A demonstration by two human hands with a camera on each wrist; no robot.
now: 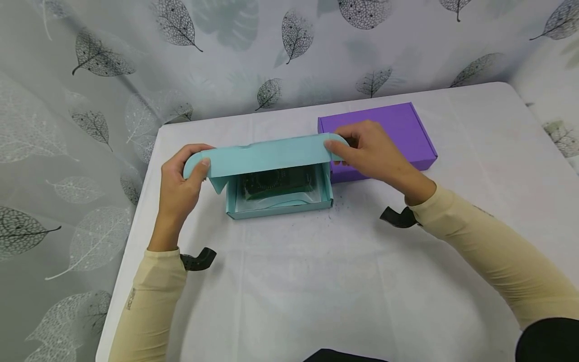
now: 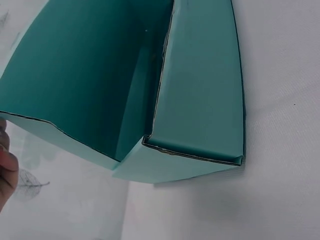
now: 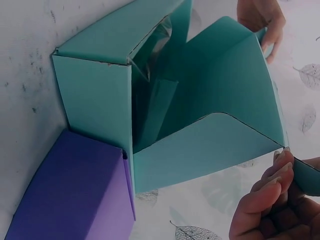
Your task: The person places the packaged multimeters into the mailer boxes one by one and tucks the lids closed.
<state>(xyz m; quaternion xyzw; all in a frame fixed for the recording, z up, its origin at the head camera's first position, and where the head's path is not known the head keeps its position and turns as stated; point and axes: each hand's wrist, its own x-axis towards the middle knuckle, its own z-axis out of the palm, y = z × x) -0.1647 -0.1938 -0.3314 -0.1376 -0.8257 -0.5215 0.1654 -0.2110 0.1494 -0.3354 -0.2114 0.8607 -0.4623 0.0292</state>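
Observation:
A teal cardboard box (image 1: 280, 207) stands on the table with its hinged lid (image 1: 271, 153) raised partway. Inside lies a dark item in clear plastic wrapping (image 1: 279, 182), its upper part hidden by the lid. My left hand (image 1: 178, 183) pinches the rounded flap at the lid's left end, thumb on the outer face. At the opposite end my right hand (image 1: 368, 151) pinches the other rounded flap between thumb and fingers. In the right wrist view the lid's inner face (image 3: 215, 95) shows, with the fingers (image 3: 265, 200) at its corner.
A closed purple box (image 1: 384, 128) lies behind and to the right, right beside the teal box. White cloth (image 1: 316, 281) covers the table. Leaf-printed curtains (image 1: 253, 50) hang along the back and left sides. Small dark specks (image 1: 332, 208) dot the cloth near the teal box.

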